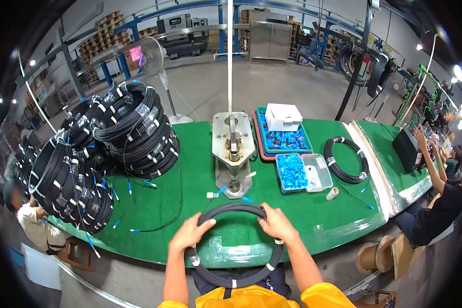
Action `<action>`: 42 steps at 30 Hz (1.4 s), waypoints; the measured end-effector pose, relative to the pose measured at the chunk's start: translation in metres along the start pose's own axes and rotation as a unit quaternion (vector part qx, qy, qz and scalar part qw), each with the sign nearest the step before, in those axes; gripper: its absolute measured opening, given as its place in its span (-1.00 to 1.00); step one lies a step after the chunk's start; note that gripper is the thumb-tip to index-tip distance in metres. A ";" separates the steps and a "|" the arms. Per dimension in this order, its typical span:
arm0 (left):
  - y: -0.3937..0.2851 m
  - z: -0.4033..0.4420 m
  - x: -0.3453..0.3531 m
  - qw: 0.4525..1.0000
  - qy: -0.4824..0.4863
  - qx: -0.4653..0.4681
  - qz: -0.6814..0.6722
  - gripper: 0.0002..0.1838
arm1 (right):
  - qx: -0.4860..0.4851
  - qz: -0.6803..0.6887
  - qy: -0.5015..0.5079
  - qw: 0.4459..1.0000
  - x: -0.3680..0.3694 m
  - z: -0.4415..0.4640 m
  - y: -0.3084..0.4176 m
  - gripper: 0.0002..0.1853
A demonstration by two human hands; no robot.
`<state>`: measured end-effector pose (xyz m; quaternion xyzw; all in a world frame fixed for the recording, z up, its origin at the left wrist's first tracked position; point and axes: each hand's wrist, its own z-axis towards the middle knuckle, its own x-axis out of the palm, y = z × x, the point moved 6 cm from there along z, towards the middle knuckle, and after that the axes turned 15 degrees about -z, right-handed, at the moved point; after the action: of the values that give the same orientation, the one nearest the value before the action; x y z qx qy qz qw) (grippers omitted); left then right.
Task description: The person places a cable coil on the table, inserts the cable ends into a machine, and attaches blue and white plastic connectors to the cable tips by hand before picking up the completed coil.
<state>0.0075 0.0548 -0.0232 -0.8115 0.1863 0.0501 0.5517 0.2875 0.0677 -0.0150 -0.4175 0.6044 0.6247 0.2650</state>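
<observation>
Well off to the left of my hands stand stacks of taped black cable coils (143,136). My left hand (191,232) grasps the upper left of a single black coil (235,207), my right hand (278,225) its upper right, so the ring lies directly between them, its near side towards my lap, past the edge of the green bench (190,197). Being nearly round, it shows no clear long axis. Just ahead of the ring, a left blue connector (222,190) is nearer my left hand and a right blue connector (247,199) nearer my right; I cannot tell whether both belong to this coil. Straight ahead, beyond them, stands a metal bench press (233,138).

As for pose, my left forearm angles forward and inward, thumb across the ring towards its middle; my right mirrors it, fingers partly hidden. Ahead and to the right of my right hand sit a tub of blue plastic parts (291,173), a clear tub (318,174) and, farther right, a separate cable coil (347,177).
</observation>
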 end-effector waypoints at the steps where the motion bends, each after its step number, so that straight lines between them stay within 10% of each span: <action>1: 0.023 0.007 0.001 0.999 -0.023 0.029 -0.006 -0.03 | -0.013 -0.005 -0.010 1.000 0.018 0.004 -0.007 -0.57; 7: 0.074 0.032 0.027 0.993 -0.066 -0.028 -0.098 -0.32 | -0.015 -0.106 -0.099 0.989 0.063 0.031 -0.028 -0.55; 9: 0.060 0.044 0.026 0.926 -0.169 0.299 0.158 -0.45 | -0.021 -0.044 -0.102 0.994 0.073 0.042 -0.034 -0.56; 21: 0.020 0.110 0.041 0.932 -0.248 0.264 0.014 -0.63 | 0.041 0.030 -0.198 0.979 0.082 0.067 -0.031 -0.77; 29: 0.008 0.101 0.054 0.931 -0.265 0.245 0.060 -0.80 | 0.054 0.203 -0.244 0.947 0.074 0.079 -0.036 -0.47; 42: 0.019 0.094 0.034 0.887 -0.348 0.293 -0.073 -0.82 | 0.037 -0.028 -0.165 0.985 0.093 0.080 -0.037 -0.81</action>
<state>0.0441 0.1267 -0.0860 -0.5545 -0.0717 0.2320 0.7960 0.2553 0.1345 -0.1193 -0.3151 0.5630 0.6548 0.3936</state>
